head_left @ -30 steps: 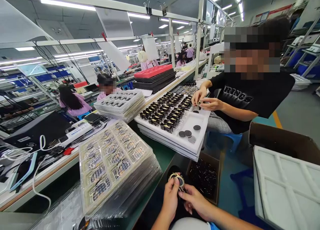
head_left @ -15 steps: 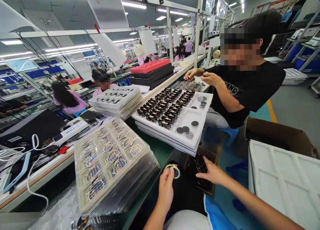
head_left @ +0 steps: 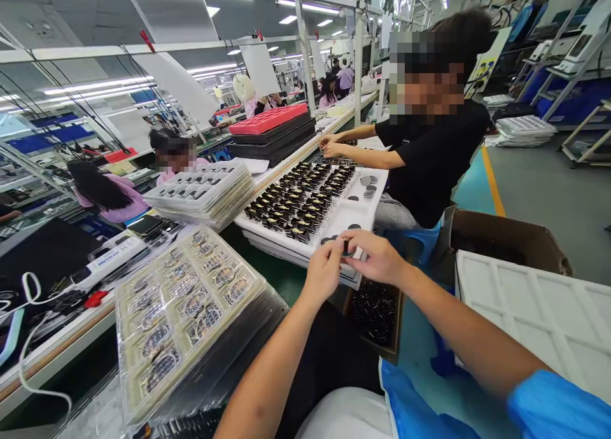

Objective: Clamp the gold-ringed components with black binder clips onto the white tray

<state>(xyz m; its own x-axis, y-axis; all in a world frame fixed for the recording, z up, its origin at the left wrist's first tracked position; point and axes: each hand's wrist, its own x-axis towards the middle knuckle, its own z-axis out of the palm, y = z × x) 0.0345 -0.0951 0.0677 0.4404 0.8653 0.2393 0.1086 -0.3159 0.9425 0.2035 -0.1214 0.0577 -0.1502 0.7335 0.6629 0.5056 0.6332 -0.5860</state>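
My left hand (head_left: 325,270) and my right hand (head_left: 377,257) meet in front of me, above my lap and by the near corner of a white foam tray. Between their fingertips is a small round gold-rimmed part (head_left: 346,248), of which only a dark bit shows. The left fingers pinch it from one side, and the right thumb and fingers close on it from the other. Behind my hands, the white foam tray (head_left: 363,207) carries rows of black pieces with thin pins (head_left: 296,203) and several loose grey discs (head_left: 368,181).
Clear plastic trays (head_left: 191,286) of round patterned parts are stacked at left. Below my hands stands a carton (head_left: 375,312) of small black bits. White foam trays (head_left: 534,312) and a brown box (head_left: 506,235) lie at right. A co-worker in black (head_left: 429,165) sits beyond the foam tray.
My right hand has left the carton of black bits and come up to the part in my left hand. Both hands are now higher. The co-worker's hands have lowered to the tray; the view has shifted right.
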